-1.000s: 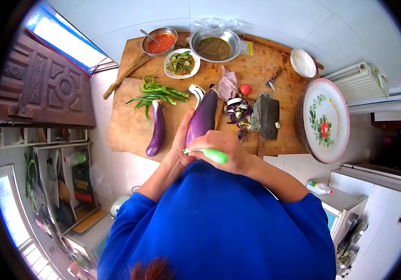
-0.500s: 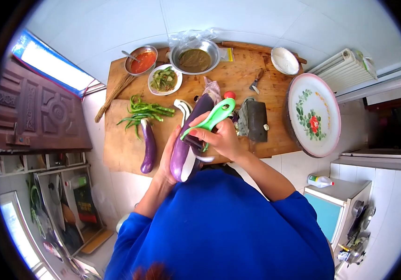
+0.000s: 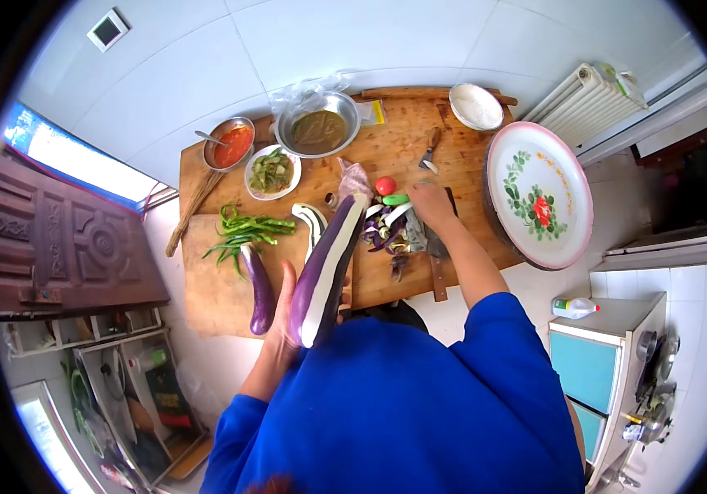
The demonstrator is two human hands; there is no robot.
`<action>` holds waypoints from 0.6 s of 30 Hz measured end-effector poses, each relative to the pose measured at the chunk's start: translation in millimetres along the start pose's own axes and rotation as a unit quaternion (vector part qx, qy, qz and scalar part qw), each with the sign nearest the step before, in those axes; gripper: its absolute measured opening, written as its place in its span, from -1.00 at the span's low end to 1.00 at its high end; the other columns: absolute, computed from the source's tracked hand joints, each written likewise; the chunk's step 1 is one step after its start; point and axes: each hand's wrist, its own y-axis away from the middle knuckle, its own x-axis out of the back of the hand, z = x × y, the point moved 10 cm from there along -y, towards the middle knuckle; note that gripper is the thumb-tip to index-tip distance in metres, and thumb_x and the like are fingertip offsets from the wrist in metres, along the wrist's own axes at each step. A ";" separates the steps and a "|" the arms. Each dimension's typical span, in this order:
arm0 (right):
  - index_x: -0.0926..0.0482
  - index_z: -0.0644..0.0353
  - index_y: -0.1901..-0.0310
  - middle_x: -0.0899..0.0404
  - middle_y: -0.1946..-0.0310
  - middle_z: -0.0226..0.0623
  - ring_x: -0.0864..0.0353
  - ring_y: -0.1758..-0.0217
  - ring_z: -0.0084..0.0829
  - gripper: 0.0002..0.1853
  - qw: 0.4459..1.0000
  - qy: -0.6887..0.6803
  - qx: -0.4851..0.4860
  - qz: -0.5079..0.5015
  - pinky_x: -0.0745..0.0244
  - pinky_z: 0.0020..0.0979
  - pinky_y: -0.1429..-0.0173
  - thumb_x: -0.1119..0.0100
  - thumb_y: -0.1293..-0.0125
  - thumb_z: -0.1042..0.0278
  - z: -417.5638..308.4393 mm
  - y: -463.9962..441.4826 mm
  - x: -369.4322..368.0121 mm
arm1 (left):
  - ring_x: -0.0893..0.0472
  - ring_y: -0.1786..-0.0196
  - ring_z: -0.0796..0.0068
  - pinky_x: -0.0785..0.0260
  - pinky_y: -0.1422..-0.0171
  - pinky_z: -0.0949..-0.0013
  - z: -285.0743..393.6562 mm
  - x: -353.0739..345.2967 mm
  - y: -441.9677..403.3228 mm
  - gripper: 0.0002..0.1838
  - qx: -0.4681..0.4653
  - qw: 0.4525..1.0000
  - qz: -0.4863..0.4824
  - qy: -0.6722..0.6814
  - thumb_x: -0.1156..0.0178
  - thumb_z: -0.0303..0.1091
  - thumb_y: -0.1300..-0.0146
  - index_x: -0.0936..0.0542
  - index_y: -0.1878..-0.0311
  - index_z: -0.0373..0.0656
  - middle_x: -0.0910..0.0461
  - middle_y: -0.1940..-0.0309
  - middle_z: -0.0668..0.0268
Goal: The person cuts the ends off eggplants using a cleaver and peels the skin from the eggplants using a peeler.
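My left hand (image 3: 285,317) is wrapped round the lower end of a large purple eggplant (image 3: 317,280), tilted up and away from me. A pale peeled strip runs along its length. Over the right part of the table my right hand (image 3: 433,206) is closed on a green peeler (image 3: 396,199); only one end shows, and its blade is hidden. Purple and white peelings (image 3: 382,234) lie below the peeler, beside a red tomato (image 3: 385,185). A cleaver (image 3: 439,281) lies partly under my right forearm. Left of the held eggplant lie a striped peeled eggplant (image 3: 312,221) and an unpeeled eggplant (image 3: 261,292).
Green peppers (image 3: 246,229) lie on a cutting board (image 3: 213,305). Behind are a bowl of red sauce (image 3: 235,146), a plate of green vegetables (image 3: 271,173), a metal basin (image 3: 345,146), a white bowl (image 3: 477,107) and a small knife (image 3: 430,151). A flowered tray (image 3: 563,226) stands right.
My right hand has moved right, away from the eggplant, with the peeler. The eggplant is turned so a pale strip faces up. Peelings and the cleaver handle show more clearly.
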 end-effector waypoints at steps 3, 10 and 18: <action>-0.58 0.11 0.28 -0.57 0.48 -0.17 -0.60 0.34 -0.15 -0.81 0.996 0.002 -0.081 -0.038 -0.47 -0.18 0.33 0.06 -0.15 0.42 33.0 7.4 -25.4 | -0.58 0.14 0.11 -0.50 0.11 0.06 7.5 21.2 -13.2 -0.33 0.008 0.999 0.015 -0.039 0.15 0.20 -0.26 -0.37 -0.15 -0.24 -0.54 0.14 0.03; -0.58 0.23 0.30 -0.60 0.45 -0.33 -0.55 0.44 -0.54 -0.85 0.687 -0.701 -0.182 0.061 -0.42 -0.52 0.36 -0.26 -0.15 0.36 -83.9 25.9 104.2 | -0.62 0.26 0.22 -0.54 0.32 0.16 17.4 21.1 -36.6 -0.30 -0.002 0.997 0.024 -0.076 0.24 0.28 -0.27 -0.46 -0.05 -0.21 -0.58 0.24 0.06; -0.59 0.28 0.31 -0.64 0.36 -0.25 -0.63 0.33 -0.48 -0.86 0.745 -0.665 0.032 0.028 -0.50 -0.50 0.24 -0.30 -0.11 0.43 -173.3 36.6 155.2 | -0.61 0.26 0.37 -0.52 0.20 0.35 15.3 8.3 -42.6 -0.47 -0.026 0.999 0.010 -0.038 0.12 0.14 -0.31 -0.48 0.00 -0.15 -0.59 0.23 0.20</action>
